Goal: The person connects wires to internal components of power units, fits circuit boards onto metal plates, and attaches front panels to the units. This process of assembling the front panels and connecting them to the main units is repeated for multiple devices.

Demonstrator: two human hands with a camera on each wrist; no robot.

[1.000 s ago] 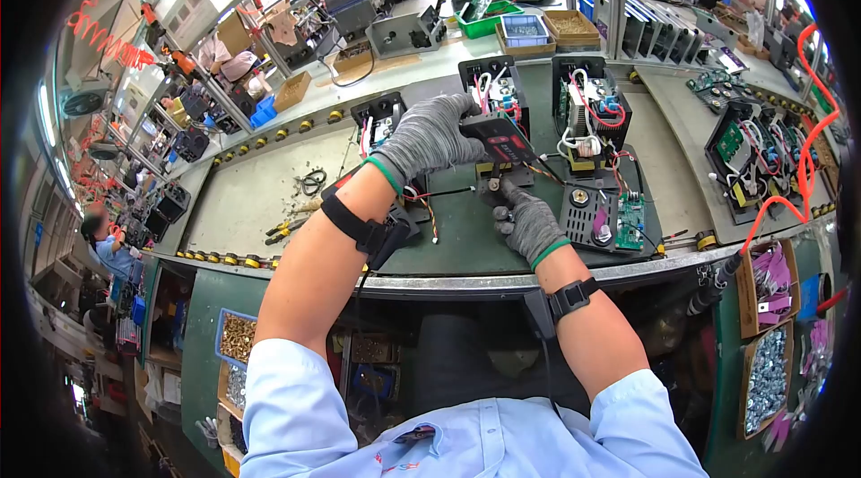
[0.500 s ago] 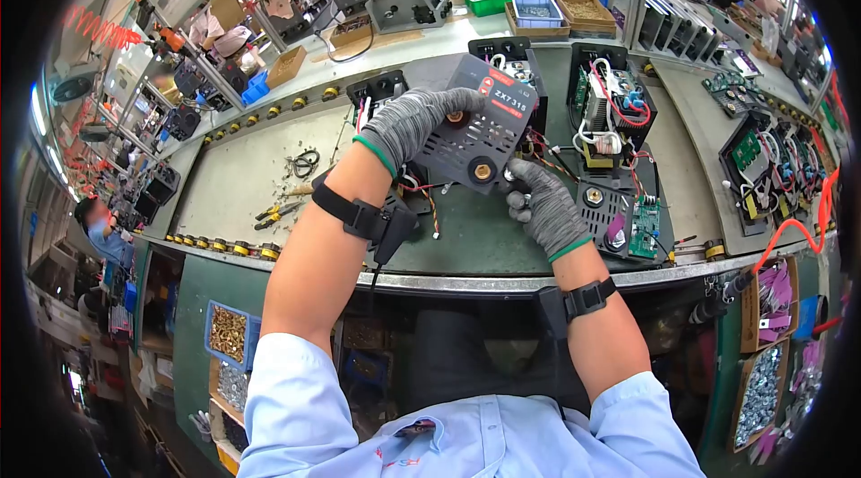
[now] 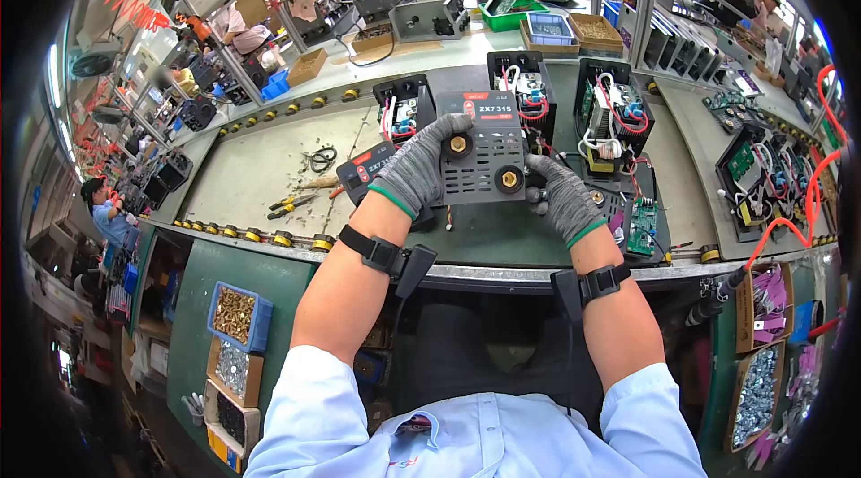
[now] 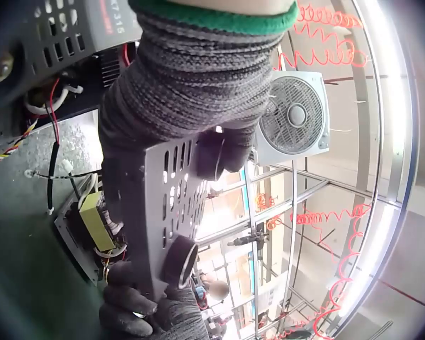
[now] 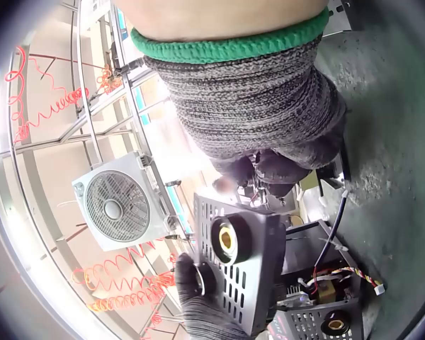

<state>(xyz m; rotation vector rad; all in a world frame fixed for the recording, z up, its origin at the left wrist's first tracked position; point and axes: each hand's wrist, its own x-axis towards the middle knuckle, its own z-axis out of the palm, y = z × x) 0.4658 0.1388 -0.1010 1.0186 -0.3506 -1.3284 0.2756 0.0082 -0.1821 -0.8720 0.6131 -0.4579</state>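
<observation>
My left hand (image 3: 415,166), in a grey knit glove, grips the left side of a dark grey welder front panel (image 3: 499,126). The panel is marked ZX7 315, with vent slots and two round brass-centred sockets; it is raised and faces me. At its lower right edge is my gloved right hand (image 3: 569,202), fingers curled. A small shiny metal piece (image 4: 139,314) shows between the right fingertips in the left wrist view; its kind is too small to make out. Another panel with the same marking (image 3: 361,171) lies behind the left hand.
Open welder units (image 3: 613,110) with wires stand along the back of the bench. A green circuit board (image 3: 642,225) lies at right, pliers (image 3: 291,205) at left. Below left is a blue bin (image 3: 235,315) of brass parts. A red coiled hose (image 3: 789,231) hangs at right.
The left hand has turned the panel from tilted and edge-on to upright, facing me. The right hand has moved from beneath it to its right edge, fingers still curled.
</observation>
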